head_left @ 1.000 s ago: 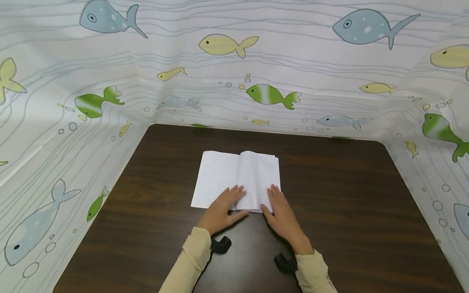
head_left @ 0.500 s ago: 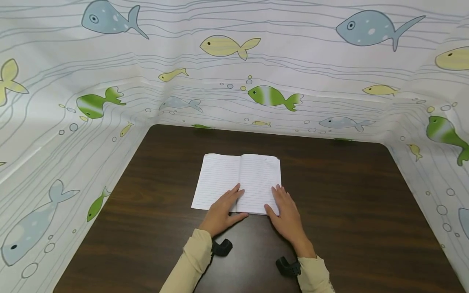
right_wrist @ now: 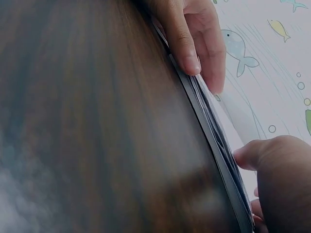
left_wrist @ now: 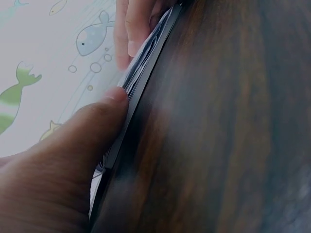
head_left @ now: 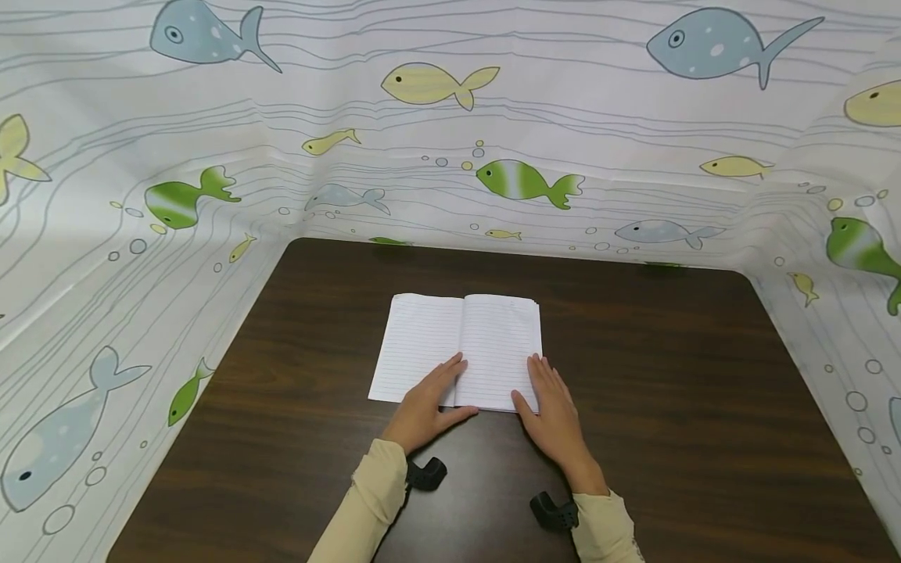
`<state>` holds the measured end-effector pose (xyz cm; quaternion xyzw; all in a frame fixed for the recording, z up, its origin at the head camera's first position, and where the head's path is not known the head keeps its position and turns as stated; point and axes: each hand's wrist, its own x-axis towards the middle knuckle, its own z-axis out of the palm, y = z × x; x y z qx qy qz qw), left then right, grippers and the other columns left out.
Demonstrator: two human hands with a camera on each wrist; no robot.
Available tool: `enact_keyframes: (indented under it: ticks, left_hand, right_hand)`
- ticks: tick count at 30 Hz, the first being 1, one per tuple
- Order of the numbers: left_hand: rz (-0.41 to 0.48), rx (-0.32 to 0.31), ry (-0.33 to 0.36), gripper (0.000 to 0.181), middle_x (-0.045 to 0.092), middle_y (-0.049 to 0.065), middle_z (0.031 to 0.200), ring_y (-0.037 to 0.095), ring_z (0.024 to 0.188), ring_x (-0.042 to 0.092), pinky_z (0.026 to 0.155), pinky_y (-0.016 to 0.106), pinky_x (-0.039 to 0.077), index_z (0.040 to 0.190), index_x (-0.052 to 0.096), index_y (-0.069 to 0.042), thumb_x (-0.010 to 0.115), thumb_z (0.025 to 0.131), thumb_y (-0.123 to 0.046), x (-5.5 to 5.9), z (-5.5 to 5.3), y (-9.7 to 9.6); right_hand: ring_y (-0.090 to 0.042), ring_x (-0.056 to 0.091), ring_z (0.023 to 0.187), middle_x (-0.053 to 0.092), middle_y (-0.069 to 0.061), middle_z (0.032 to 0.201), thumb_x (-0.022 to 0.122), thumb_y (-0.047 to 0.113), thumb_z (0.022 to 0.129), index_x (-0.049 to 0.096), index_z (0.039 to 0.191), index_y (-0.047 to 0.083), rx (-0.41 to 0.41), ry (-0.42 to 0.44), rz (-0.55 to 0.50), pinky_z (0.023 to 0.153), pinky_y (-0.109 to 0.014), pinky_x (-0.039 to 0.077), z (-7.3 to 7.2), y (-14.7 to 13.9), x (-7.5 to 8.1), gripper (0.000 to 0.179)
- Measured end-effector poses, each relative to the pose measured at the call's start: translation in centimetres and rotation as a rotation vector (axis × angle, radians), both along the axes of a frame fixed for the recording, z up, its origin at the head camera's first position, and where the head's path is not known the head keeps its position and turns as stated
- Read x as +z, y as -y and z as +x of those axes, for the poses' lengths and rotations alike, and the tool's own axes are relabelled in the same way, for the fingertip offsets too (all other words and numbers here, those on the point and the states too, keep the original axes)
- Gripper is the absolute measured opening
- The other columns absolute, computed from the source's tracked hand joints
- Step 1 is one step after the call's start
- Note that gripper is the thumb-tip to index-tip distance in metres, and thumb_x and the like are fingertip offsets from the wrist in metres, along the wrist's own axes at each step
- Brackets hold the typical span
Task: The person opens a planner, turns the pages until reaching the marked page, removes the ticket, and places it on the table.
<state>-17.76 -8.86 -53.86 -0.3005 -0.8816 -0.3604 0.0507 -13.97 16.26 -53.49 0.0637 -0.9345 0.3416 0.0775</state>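
An open notebook [head_left: 501, 336] with lined white pages lies flat on the dark wooden table. My left hand [head_left: 427, 403] rests on the lower part of its left page near the centre fold, fingers extended and thumb spread toward the near edge. On the lower right corner of the right page lies my right hand [head_left: 552, 410], its fingers straight along the outer edge. In the left wrist view the left thumb [left_wrist: 92, 121] touches the notebook's page edges. The right wrist view shows the right thumb [right_wrist: 257, 153] at the same near edge, where a dark cover shows beneath the pages.
The brown table [head_left: 669, 407] extends to both sides of the notebook. White fabric printed with fish [head_left: 436, 156] rises behind and beside it. A black camera mount is on each wrist, the left one [head_left: 426, 475] and the right one [head_left: 554, 512].
The right page, curved and partly raised a second ago, now lies flatter. My right hand has slid slightly right toward the notebook's outer edge; my left hand has barely moved.
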Motion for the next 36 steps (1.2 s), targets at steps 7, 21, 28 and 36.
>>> enact_keyframes:
  ticks: [7, 21, 28, 36]
  left_hand:
    - [0.020, 0.001, 0.020, 0.081, 0.046, 0.009, 0.160, 0.026, 0.145, 0.046, 0.115, 0.045, 0.044, 0.153, 0.049, -0.007, 0.085, 0.087, -0.036, 0.0, -0.2, 0.1]
    - [0.052, 0.016, 0.052, 0.085, 0.051, 0.013, 0.155, 0.027, 0.142, 0.050, 0.116, 0.044, 0.044, 0.154, 0.047, -0.007, 0.087, 0.085, -0.034, 0.0, -0.2, 0.4]
    - [0.104, 0.013, 0.092, 0.086, 0.054, 0.014, 0.152, 0.029, 0.140, 0.052, 0.114, 0.046, 0.045, 0.153, 0.048, -0.006, 0.090, 0.082, -0.030, -0.2, -0.4, 0.5]
    - [0.170, -0.009, 0.095, 0.085, 0.061, 0.013, 0.145, 0.028, 0.134, 0.057, 0.112, 0.046, 0.047, 0.147, 0.054, -0.003, 0.095, 0.076, -0.025, -0.2, -1.1, 0.8]
  right_hand:
    - [-0.037, 0.029, 0.154, 0.036, -0.022, 0.162, 0.058, 0.025, 0.105, 0.035, 0.157, -0.007, -0.005, -0.014, -0.056, 0.125, -0.055, 0.019, 0.0, -0.1, 0.1, 0.065]
    - [-0.036, 0.030, 0.153, 0.038, -0.020, 0.161, 0.050, 0.024, 0.110, 0.036, 0.156, -0.007, 0.055, -0.003, -0.049, 0.126, -0.058, 0.013, 0.1, 0.2, 0.2, 0.058]
    - [-0.035, 0.035, 0.151, 0.043, -0.019, 0.159, 0.051, 0.021, 0.109, 0.041, 0.155, -0.005, 0.068, -0.026, -0.061, 0.125, -0.059, 0.013, 0.2, 0.2, 0.2, 0.053]
    - [-0.035, 0.038, 0.150, 0.045, -0.019, 0.157, 0.052, 0.019, 0.109, 0.043, 0.154, -0.004, 0.067, -0.043, -0.093, 0.125, -0.060, 0.013, 0.1, 0.0, 0.0, 0.051]
